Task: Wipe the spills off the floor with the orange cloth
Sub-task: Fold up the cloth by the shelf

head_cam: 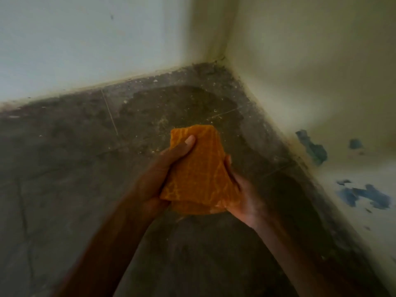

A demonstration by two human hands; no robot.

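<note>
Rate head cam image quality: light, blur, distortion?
Head view: dim, with a greenish cast; the floor is murky and the forearms are nearly black. The orange cloth, held in the left hand and right hand, is soft but readable. Motion blur smears the walls; wide-angle bends the wall-floor edges.

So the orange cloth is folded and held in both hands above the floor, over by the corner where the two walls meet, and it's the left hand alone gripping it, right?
Not quite: the head view shows both hands gripping the orange cloth, left hand and right hand. The rest stands.
</note>
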